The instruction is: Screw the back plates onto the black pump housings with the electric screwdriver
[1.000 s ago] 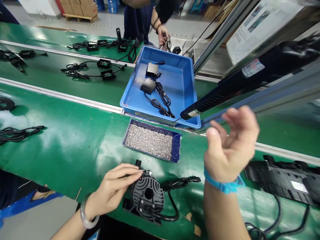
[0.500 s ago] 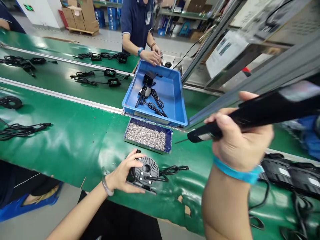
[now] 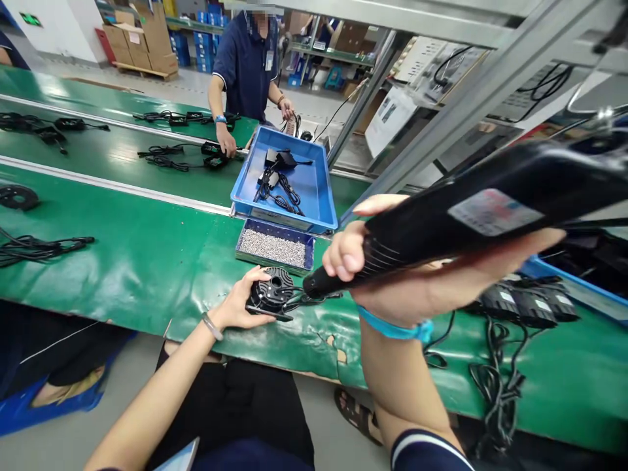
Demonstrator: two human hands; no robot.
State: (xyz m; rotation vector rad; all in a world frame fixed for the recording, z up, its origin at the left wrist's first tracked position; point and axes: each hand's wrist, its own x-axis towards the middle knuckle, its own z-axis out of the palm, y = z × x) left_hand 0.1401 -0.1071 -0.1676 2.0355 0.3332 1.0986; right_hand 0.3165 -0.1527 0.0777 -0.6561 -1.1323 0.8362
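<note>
My left hand (image 3: 239, 309) grips the left side of a round black finned housing (image 3: 271, 295) lying on the green belt, its cable trailing to the right. My right hand (image 3: 417, 275) is wrapped round a black electric screwdriver (image 3: 471, 209), whose tip points down at the housing's right edge. A shallow blue tray of small silver screws (image 3: 275, 245) sits just behind the housing.
A blue bin (image 3: 318, 190) holding black adapters and cables stands behind the screw tray. A person in a dark shirt (image 3: 245, 59) works across the belt with a hand on cabled parts. More black units and cables (image 3: 520, 304) lie at the right; a cable bundle (image 3: 39, 247) at the left.
My right hand went from open and reaching to closed round the screwdriver, then brought its tip down to the housing. My left hand stayed on the housing. The view pulled back.
</note>
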